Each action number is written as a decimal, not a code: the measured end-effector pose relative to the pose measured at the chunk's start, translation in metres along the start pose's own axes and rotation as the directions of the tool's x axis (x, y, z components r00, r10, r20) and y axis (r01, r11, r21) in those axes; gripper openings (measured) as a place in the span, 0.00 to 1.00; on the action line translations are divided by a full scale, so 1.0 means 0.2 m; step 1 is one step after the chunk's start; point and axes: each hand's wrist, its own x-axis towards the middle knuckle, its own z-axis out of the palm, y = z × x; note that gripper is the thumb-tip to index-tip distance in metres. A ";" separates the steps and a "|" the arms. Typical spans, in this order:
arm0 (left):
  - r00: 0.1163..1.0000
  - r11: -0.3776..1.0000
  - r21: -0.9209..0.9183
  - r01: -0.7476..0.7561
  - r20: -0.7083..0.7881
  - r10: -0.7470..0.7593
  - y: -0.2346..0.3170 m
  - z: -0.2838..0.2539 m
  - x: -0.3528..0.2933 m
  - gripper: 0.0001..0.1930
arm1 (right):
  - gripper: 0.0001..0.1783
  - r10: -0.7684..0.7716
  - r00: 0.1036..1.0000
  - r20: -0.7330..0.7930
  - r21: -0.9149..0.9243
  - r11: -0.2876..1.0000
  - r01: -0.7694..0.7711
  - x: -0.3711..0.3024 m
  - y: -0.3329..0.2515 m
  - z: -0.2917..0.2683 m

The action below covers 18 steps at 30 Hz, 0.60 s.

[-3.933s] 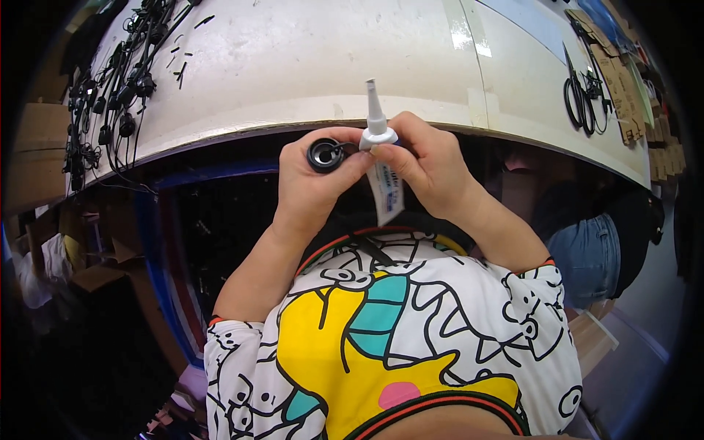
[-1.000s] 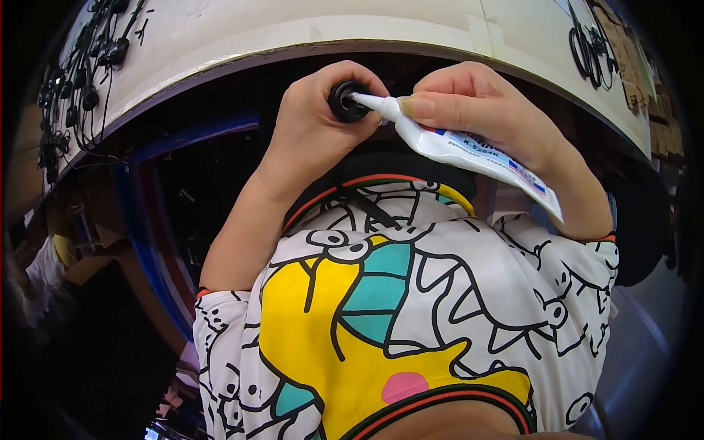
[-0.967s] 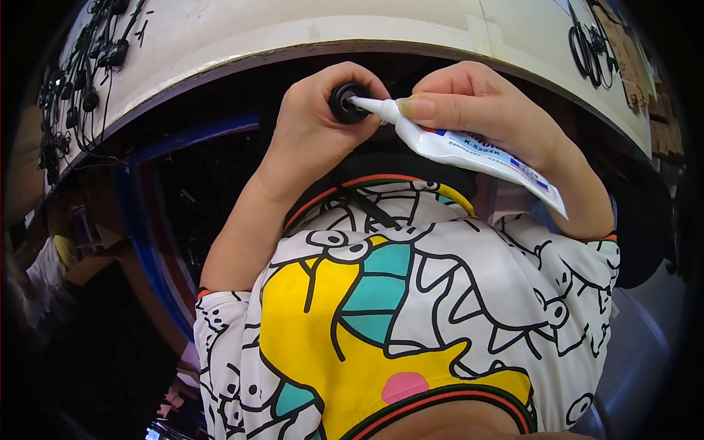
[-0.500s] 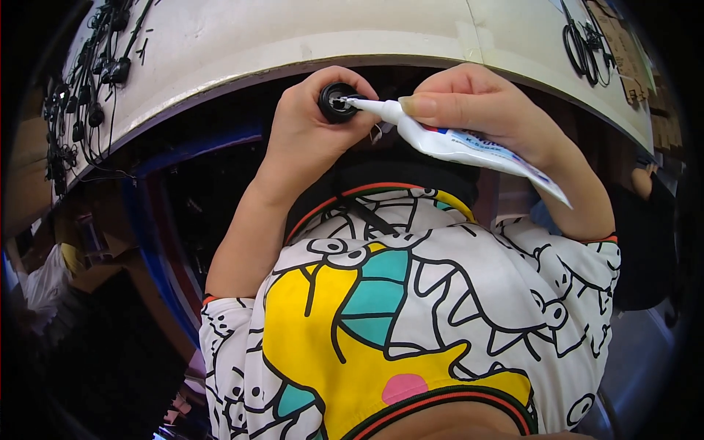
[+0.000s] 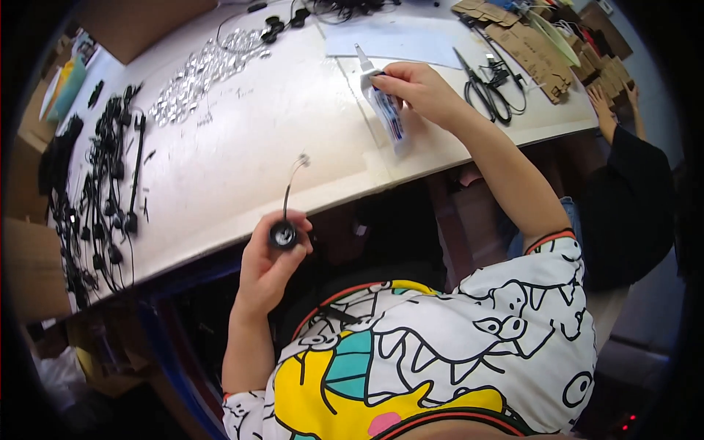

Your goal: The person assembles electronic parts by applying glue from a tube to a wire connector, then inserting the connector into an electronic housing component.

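Note:
My left hand (image 5: 268, 271) is closed round a small black round housing (image 5: 283, 235), just off the table's front edge. Its open face is turned up and something pale shows inside. From its far side a thin wire (image 5: 287, 192) sticks out over the table, ending in a small pale tip. My right hand (image 5: 419, 89) grips a white glue tube (image 5: 386, 114) near its neck, above the table. The tube's long nozzle points to the far side, and its flat end hangs toward me.
Black cables with small round parts (image 5: 110, 220) lie along the table's left side. Many shiny silver pieces (image 5: 194, 81) spread at the back left. Black scissors (image 5: 484, 95) and flat brown cardboard (image 5: 532, 55) lie at the right. Another person's hands (image 5: 603, 114) show at far right.
The nozzle has come out of the black housing. My right hand has carried the glue tube away over the table, while my left hand holds the housing lower. The view has shifted, showing more table.

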 end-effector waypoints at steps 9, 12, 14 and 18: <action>0.990 0.991 -0.010 -0.134 0.050 0.134 0.00 -0.03 0.02 0.27 | 0.20 -0.019 0.976 -0.215 -0.606 0.787 -0.118 0.29 0.14 -0.18; 0.992 0.993 0.060 -0.104 -0.059 0.107 0.06 0.00 0.01 0.29 | 0.17 -0.416 0.874 -0.250 -0.762 0.642 0.087 0.17 0.03 -0.08; 0.991 0.998 0.022 -0.065 -0.115 0.067 0.08 0.03 -0.03 0.30 | 0.16 -0.218 0.976 0.005 -0.458 0.867 0.196 -0.03 -0.16 0.01; 0.988 0.991 -0.020 -0.131 -0.091 0.129 0.07 0.00 0.06 0.31 | 0.13 0.006 0.715 0.699 -0.059 0.997 0.050 -0.37 -0.15 0.35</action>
